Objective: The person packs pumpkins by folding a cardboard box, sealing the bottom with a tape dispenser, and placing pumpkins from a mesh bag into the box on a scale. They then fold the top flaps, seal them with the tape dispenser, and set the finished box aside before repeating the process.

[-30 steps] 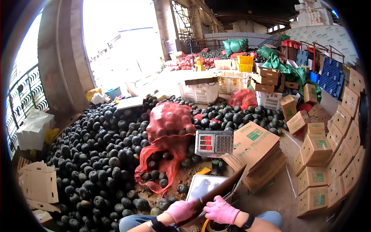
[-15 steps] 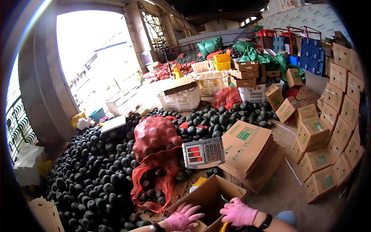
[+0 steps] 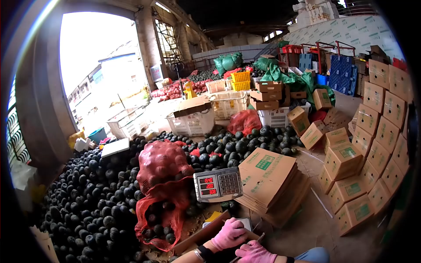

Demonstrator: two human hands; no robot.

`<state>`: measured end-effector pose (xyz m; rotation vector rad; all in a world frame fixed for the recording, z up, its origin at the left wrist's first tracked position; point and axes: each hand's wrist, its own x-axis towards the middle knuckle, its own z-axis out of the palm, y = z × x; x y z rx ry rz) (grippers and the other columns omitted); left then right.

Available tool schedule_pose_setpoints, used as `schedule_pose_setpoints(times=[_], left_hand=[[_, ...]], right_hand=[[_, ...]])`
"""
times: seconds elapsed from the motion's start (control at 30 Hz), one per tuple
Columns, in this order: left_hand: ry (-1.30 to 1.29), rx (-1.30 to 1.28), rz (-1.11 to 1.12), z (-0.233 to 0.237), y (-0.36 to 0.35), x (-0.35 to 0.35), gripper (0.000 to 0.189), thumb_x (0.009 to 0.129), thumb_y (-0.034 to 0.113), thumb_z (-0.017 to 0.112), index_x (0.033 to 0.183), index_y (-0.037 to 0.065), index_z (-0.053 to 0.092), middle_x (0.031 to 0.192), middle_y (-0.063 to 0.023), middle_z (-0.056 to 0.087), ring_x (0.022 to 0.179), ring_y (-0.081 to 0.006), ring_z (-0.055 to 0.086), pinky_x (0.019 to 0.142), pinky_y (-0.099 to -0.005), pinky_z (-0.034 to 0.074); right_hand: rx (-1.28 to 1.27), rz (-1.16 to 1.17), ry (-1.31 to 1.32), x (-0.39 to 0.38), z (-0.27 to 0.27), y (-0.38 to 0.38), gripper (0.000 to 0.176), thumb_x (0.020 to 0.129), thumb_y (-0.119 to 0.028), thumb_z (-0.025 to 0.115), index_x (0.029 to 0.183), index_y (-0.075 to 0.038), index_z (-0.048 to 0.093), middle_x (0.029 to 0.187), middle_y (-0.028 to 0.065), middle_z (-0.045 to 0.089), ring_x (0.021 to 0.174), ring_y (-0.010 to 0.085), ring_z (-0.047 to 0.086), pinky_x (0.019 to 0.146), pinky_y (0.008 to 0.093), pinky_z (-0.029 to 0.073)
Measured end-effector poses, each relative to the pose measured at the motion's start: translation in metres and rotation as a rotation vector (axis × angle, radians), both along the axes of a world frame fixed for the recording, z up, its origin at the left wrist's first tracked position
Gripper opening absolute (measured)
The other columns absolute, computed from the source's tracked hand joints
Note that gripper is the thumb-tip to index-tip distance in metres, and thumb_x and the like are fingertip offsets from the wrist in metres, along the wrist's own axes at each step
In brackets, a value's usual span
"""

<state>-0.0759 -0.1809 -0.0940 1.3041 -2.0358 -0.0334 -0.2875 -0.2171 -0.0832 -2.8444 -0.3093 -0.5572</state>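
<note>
My left hand [image 3: 230,233], in a pink glove, is closed at the upper edge of a cardboard box [image 3: 202,233] at the bottom of the view. Beside it my right hand [image 3: 255,253], also pink-gloved, has its fingers curled over a cardboard edge seen end-on. Much of the box and its inside are hidden by both hands. Just behind them shows part of a pale scale platform [image 3: 246,224]. Above it stands the scale's display [image 3: 218,184] with red digits and a keypad.
Flattened cartons [image 3: 267,175] are stacked right of the display. A red mesh sack [image 3: 162,164] of round produce stands left, beside a large heap of dark green squashes [image 3: 94,206]. Closed cartons [image 3: 351,188] are piled at the right. White crates [image 3: 193,122] stand farther back.
My hands have drawn closer together, and the left has gone from spread fingers to closed. The box's opening no longer shows, and part of the scale platform appears. The display digits have changed.
</note>
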Motion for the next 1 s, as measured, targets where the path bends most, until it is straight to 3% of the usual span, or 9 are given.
schedule_pose_setpoints(times=[0.2,0.37,0.43,0.57,0.7,0.8,0.87,0.97,1.0], left_hand=[[-0.026,0.852,-0.121,-0.026,0.0,0.018,0.027,0.086,0.018,0.065,0.108,0.003,0.063,0.109,-0.0197,0.067,0.107,-0.043,0.061,0.088,-0.0465,0.051],[-0.084,-0.036,0.44,0.081,0.045,0.036,0.038,0.09,0.019,0.063,0.124,0.003,0.061,0.121,-0.0185,0.064,0.111,-0.0415,0.059,0.094,-0.0458,0.051],[-0.003,0.314,0.454,-0.003,0.091,0.099,0.047,0.096,0.027,0.06,0.137,0.005,0.055,0.14,-0.0205,0.055,0.13,-0.0437,0.049,0.105,-0.0483,0.045],[0.208,0.479,0.427,0.019,0.142,0.053,0.066,0.104,0.046,0.048,0.151,0.001,0.037,0.148,-0.0267,0.046,0.143,-0.0449,0.034,0.117,-0.0477,0.03],[0.242,0.57,0.259,-0.036,0.145,0.009,0.076,0.101,0.044,0.052,0.155,-0.002,0.027,0.155,-0.024,0.039,0.147,-0.0462,0.028,0.121,-0.0469,0.025],[-0.344,0.704,0.491,-0.028,0.147,-0.051,0.077,0.102,0.047,0.051,0.159,0.004,0.021,0.165,-0.0219,0.022,0.153,-0.0431,0.015,0.124,-0.0449,0.02],[-0.063,0.446,0.471,-0.05,0.151,-0.045,0.065,0.099,0.046,0.05,0.153,0.012,0.038,0.151,-0.0216,0.044,0.137,-0.0428,0.043,0.113,-0.0639,0.028],[0.084,0.687,0.506,-0.026,0.163,-0.04,0.071,0.1,0.045,0.05,0.158,0.011,0.029,0.163,-0.0212,0.029,0.148,-0.0443,0.027,0.116,-0.0668,0.022],[-0.217,0.686,0.629,-0.049,0.167,-0.031,0.086,0.1,0.043,0.057,0.16,0.002,0.012,0.164,-0.0261,0.02,0.153,-0.0453,0.015,0.123,-0.0474,0.02]], right_hand=[[0.072,0.009,-0.014,0.019,0.009,0.001,0.013,0.063,-0.035,0.072,0.066,-0.024,0.068,0.087,0.0028,0.054,0.093,0.0275,0.054,0.081,0.0468,0.04],[-0.039,0.092,0.677,0.062,0.044,-0.027,0.045,0.07,-0.035,0.077,0.113,-0.023,0.076,0.119,0.0061,0.058,0.124,0.028,0.049,0.103,0.0447,0.037],[0.111,0.178,0.61,0.082,0.009,-0.051,0.046,0.07,-0.031,0.075,0.115,-0.02,0.075,0.126,0.0072,0.058,0.124,0.0308,0.049,0.107,0.0446,0.037],[1.39,0.267,0.253,0.076,-0.053,-0.072,0.046,0.084,-0.033,0.074,0.116,-0.001,0.072,0.113,0.0094,0.064,0.11,0.0255,0.062,0.1,0.0347,0.046],[1.27,0.336,0.488,0.066,-0.043,-0.077,0.04,0.092,-0.034,0.069,0.113,-0.001,0.072,0.108,0.0129,0.068,0.1,0.0264,0.067,0.093,0.0356,0.051],[1.019,0.105,0.398,0.061,-0.044,-0.076,0.038,0.09,-0.035,0.07,0.112,-0.004,0.072,0.107,0.0138,0.07,0.098,0.0298,0.068,0.09,0.0382,0.053],[0.75,-0.073,0.303,0.084,-0.045,-0.079,0.036,0.089,-0.035,0.07,0.111,-0.006,0.072,0.106,0.0145,0.071,0.097,0.0321,0.069,0.088,0.04,0.054],[0.373,-0.336,0.23,0.142,-0.049,-0.088,0.034,0.087,-0.035,0.071,0.11,-0.01,0.073,0.105,0.0154,0.073,0.096,0.0355,0.07,0.086,0.0426,0.056],[0.333,-0.383,0.226,0.158,-0.053,-0.095,0.034,0.086,-0.036,0.072,0.109,-0.011,0.073,0.105,0.0158,0.074,0.095,0.0366,0.071,0.085,0.0434,0.056]])
